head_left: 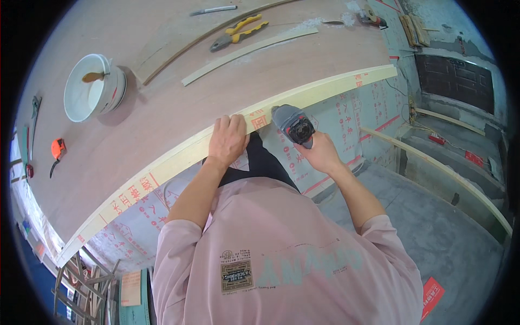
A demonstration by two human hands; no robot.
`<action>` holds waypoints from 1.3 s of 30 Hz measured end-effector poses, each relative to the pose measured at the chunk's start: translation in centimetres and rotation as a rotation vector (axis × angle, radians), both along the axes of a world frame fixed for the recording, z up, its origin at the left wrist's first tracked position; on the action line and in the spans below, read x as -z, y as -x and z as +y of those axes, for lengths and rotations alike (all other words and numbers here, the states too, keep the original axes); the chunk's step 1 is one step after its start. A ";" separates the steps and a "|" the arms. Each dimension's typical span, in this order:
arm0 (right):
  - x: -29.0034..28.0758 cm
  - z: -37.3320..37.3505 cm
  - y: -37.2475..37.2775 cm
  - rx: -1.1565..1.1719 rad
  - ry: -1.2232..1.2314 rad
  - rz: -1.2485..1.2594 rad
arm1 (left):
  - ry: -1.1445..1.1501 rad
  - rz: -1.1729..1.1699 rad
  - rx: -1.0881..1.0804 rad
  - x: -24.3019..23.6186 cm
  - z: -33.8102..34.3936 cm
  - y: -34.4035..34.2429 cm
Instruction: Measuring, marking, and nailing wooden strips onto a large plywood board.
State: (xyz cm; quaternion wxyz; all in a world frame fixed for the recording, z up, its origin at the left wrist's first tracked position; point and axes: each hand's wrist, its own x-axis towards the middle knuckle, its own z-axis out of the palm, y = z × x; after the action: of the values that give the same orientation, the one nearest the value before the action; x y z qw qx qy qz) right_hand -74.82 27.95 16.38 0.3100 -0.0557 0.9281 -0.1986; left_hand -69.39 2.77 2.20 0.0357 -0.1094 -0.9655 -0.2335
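A long pale wooden strip (336,85) with red printing runs along the near edge of the brown worktable (162,116). My left hand (228,142) is closed on the strip near its middle, fingers bent over the top and pressed together. Just to the right, my right hand (320,156) is wrapped around the handle of a grey and black power drill (292,123). The drill's front end meets the strip's near side; its tip is hidden behind the body.
On the table are a white bucket (108,89) with a brush (93,77), yellow-handled pliers (238,33), a thin strip (249,56), a curved board (157,67), a marker (213,10) and an orange tape measure (58,147). A long timber (439,165) stands right.
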 end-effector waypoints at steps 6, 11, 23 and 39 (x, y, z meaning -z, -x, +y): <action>1.3 -1.5 -1.0 0.020 0.008 0.048 | -0.010 0.070 -0.002 0.4 -0.5 0.1; 1.4 -1.8 -1.7 0.027 -0.024 0.082 | -0.030 0.066 0.015 0.7 -0.5 0.2; 0.3 -1.7 -3.3 -0.003 -0.144 0.036 | -0.017 0.066 0.014 0.6 -0.5 0.0; -1.0 -2.3 -5.9 0.014 0.003 0.046 | -0.035 0.013 -0.020 0.2 -10.3 -7.5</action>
State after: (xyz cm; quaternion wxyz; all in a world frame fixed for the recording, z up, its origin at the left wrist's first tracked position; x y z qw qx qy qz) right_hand -68.92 25.64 17.41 0.2870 -0.0542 0.9351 -0.2006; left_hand -61.85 -7.56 2.02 0.0464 -0.1006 -0.9621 -0.2492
